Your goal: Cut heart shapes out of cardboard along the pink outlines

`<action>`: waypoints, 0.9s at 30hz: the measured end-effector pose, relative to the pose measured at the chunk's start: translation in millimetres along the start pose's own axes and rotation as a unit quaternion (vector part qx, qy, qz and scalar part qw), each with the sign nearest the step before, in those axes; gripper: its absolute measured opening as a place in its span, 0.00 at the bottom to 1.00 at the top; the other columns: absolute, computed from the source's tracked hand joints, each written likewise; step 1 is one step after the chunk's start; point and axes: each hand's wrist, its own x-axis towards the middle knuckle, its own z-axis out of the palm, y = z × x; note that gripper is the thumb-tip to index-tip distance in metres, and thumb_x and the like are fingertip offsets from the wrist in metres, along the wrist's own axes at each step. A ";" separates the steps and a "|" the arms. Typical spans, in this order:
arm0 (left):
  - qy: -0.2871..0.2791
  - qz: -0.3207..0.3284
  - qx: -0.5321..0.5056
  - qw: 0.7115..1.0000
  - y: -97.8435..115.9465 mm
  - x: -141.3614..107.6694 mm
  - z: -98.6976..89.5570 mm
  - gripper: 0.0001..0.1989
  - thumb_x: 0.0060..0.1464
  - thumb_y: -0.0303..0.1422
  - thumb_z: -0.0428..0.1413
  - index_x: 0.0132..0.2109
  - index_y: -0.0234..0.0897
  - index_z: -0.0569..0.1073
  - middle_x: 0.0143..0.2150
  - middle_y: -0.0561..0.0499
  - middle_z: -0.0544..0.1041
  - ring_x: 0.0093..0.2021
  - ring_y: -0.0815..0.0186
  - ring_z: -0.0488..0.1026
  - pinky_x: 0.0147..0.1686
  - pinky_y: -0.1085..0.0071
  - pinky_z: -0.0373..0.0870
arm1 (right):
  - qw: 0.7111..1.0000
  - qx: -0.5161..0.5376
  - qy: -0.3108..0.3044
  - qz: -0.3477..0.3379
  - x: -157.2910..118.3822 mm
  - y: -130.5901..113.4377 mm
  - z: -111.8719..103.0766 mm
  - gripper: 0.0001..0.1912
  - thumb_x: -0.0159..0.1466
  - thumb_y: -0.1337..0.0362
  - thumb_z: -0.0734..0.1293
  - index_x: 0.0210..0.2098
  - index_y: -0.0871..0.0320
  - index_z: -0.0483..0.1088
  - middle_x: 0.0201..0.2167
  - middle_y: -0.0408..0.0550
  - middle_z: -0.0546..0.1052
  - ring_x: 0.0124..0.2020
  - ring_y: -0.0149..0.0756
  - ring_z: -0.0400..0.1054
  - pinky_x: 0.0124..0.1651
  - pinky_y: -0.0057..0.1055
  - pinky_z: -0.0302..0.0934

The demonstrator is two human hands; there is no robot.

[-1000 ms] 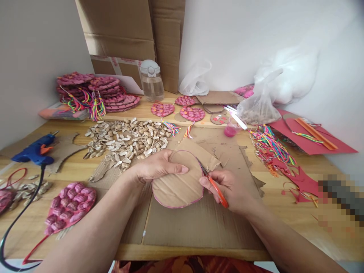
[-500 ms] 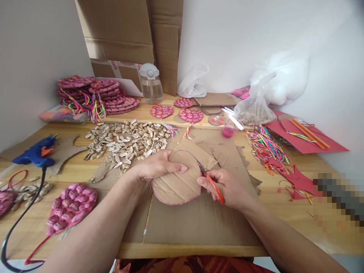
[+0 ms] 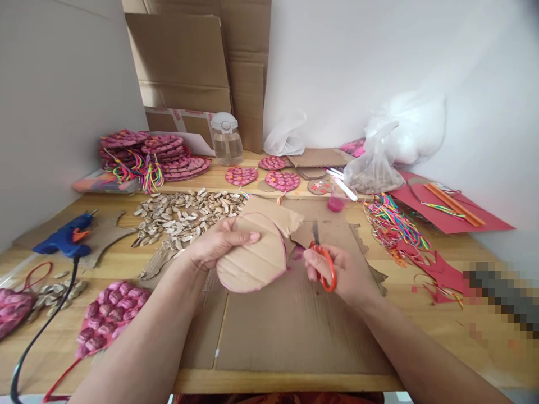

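Observation:
A cardboard piece (image 3: 252, 261) with a rounded, purple-outlined shape is pinched in my left hand (image 3: 217, 241), the thumb lying on its face. A flap of cardboard with a torn edge still joins it at the upper right. My right hand (image 3: 337, 275) grips orange-handled scissors (image 3: 327, 268), their dark blades pointing up and standing apart from the cardboard. Beneath both hands lies a large cardboard sheet (image 3: 290, 336) on the wooden table.
Peanut shells (image 3: 189, 216) spread behind my left hand. A blue glue gun (image 3: 65, 238) and a pink shell-covered piece (image 3: 113, 314) lie left. Behind stand a bottle (image 3: 227, 140) and a pink cup (image 3: 336, 201). Colourful strings (image 3: 396, 221) and red paper (image 3: 455, 205) lie right.
The scissors in my right hand have come away from the cardboard edge to the right. My left hand and the cardboard have shifted slightly left and up. The camera view has tilted upward a little.

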 end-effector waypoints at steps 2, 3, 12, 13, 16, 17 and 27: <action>-0.068 -0.036 0.013 0.997 -7.7 2.9 6.7 0.21 0.41 0.33 0.72 0.44 0.32 0.81 0.39 0.43 0.85 0.33 0.63 0.80 0.37 0.70 0.76 | 0.997 0.053 0.035 -0.043 6.4 1.7 -4.2 0.22 0.57 0.44 0.73 0.32 0.58 0.70 0.26 0.43 0.73 0.27 0.30 0.63 0.29 0.27 0.56; -0.095 -0.051 0.020 0.994 -11.8 4.4 10.6 0.21 0.42 0.34 0.72 0.45 0.33 0.81 0.41 0.43 0.85 0.34 0.62 0.80 0.39 0.70 0.76 | 0.994 0.084 0.033 -0.061 8.9 2.9 -6.1 0.22 0.56 0.46 0.74 0.34 0.58 0.71 0.30 0.44 0.75 0.30 0.31 0.65 0.31 0.28 0.57; -0.194 -0.072 0.061 0.976 -21.8 6.8 26.7 0.15 0.48 0.34 0.69 0.45 0.37 0.82 0.42 0.48 0.85 0.39 0.64 0.80 0.43 0.71 0.73 | 0.992 0.114 -0.058 -0.007 7.1 6.8 -7.7 0.16 0.53 0.58 0.78 0.33 0.60 0.71 0.26 0.41 0.72 0.28 0.30 0.64 0.35 0.29 0.59; -0.197 -0.070 0.060 0.976 -21.4 6.5 26.2 0.14 0.49 0.33 0.69 0.44 0.37 0.82 0.41 0.48 0.85 0.38 0.64 0.80 0.41 0.71 0.74 | 0.992 0.109 -0.063 -0.018 7.3 6.6 -8.4 0.16 0.55 0.58 0.77 0.34 0.59 0.71 0.27 0.41 0.73 0.29 0.30 0.64 0.36 0.29 0.59; -0.212 -0.066 0.058 0.973 -20.5 5.7 24.0 0.12 0.49 0.33 0.68 0.43 0.37 0.83 0.40 0.49 0.85 0.37 0.66 0.80 0.38 0.74 0.74 | 0.989 0.097 -0.099 -0.053 9.5 6.7 -11.9 0.15 0.58 0.58 0.76 0.39 0.59 0.72 0.32 0.43 0.74 0.32 0.31 0.65 0.38 0.29 0.61; -0.216 -0.065 0.058 0.972 -20.3 5.5 23.4 0.12 0.49 0.33 0.68 0.43 0.37 0.83 0.40 0.50 0.85 0.37 0.66 0.80 0.38 0.74 0.74 | 0.988 0.089 -0.110 -0.064 10.3 6.8 -13.2 0.14 0.59 0.59 0.75 0.40 0.58 0.72 0.33 0.43 0.75 0.33 0.32 0.66 0.39 0.30 0.61; -0.220 -0.093 0.016 0.971 -19.8 2.7 27.9 0.14 0.47 0.32 0.69 0.43 0.35 0.83 0.37 0.49 0.84 0.32 0.67 0.79 0.35 0.74 0.75 | 0.990 -0.002 -0.078 -0.121 9.5 7.7 -17.2 0.13 0.62 0.57 0.73 0.41 0.57 0.70 0.34 0.43 0.71 0.32 0.32 0.63 0.35 0.27 0.59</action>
